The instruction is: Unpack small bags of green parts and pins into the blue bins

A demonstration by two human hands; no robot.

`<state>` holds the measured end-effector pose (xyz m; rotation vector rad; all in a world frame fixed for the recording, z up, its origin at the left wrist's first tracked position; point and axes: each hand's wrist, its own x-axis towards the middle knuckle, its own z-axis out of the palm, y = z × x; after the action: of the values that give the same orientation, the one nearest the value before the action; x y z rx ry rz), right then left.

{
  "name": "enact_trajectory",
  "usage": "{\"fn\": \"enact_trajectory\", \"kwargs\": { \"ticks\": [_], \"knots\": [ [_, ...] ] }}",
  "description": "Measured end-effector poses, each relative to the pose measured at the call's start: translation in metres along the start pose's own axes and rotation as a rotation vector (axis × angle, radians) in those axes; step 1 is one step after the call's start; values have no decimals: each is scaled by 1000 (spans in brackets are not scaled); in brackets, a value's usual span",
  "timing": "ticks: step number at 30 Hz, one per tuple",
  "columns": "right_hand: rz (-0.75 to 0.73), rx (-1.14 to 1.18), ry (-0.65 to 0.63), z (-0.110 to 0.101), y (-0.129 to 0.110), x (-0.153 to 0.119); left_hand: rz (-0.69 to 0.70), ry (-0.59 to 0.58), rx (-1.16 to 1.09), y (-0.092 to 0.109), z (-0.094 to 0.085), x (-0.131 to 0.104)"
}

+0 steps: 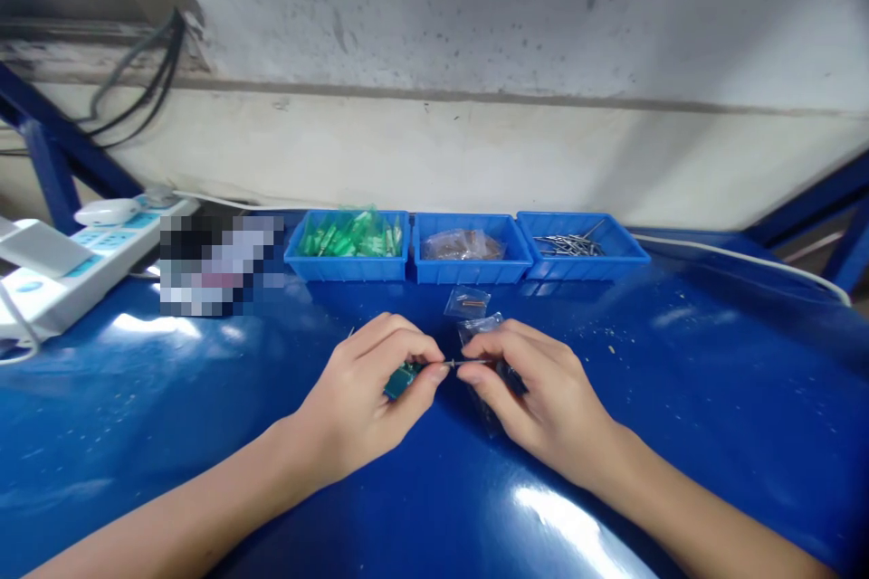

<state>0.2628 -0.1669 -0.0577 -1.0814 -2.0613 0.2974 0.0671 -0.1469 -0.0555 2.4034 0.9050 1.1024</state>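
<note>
At the near edge, a bright patch of light shines on the blue tabletop [380,525], and two bare forearms reach in from the lower corners. The left hand [370,380] and the right hand [543,380] face each other with their tips just apart. The fingers of each are pinched narrow, thumb against index, on a thin metal rod [453,365] that lies roughly level between them, with a small collar showing in the gap. Behind the left hand's fingers sits a green item [402,378], mostly hidden, so its full shape cannot be told. A clear bag [482,324] lies partly under the right hand. Just beyond it, a small clear packet [467,302] contains a copper-coloured piece.

Farther back, three blue bins stand side by side: the left bin [348,270] has green wrapped pieces [349,233], the middle bin [472,271] clear packets [463,244], and the right bin [587,268] loose metal rods [570,244]. To the left lie a pixelated object and a white power strip [122,244] with plugs in it. Behind everything rises a pale, spotted wall [441,18], with dark cables [163,72] hanging at its left.
</note>
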Motion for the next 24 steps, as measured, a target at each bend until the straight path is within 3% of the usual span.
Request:
{"fn": "enact_trajectory", "kwargs": {
  "ticks": [5,7,9,11,13,14,17,19,22,24],
  "knots": [
    [-114,67,-63,0,-3,-1,-51,-21,-4,-1,2,0],
    [-164,15,-50,-6,-3,2,-50,-122,-8,-2,-4,4],
    [-204,-99,18,-18,2,5,-26,-304,13,-7,-18,10],
    [-149,-284,213,-38,14,8,-4,-386,94,-16,-40,17],
    [60,-532,572,-61,34,9,-54,-259,218,-29,-63,21],
    [205,-618,687,-72,46,9,-97,-249,256,-36,-72,22],
    [473,-591,498,-96,77,8,-245,-449,284,-55,-87,19],
    [526,-547,478,-99,86,6,-322,-602,279,-62,-85,14],
    [477,-488,475,-83,80,6,-358,-725,273,-64,-76,9],
    [420,-405,379,-64,70,8,-352,-731,270,-63,-71,9]
  ]
}}
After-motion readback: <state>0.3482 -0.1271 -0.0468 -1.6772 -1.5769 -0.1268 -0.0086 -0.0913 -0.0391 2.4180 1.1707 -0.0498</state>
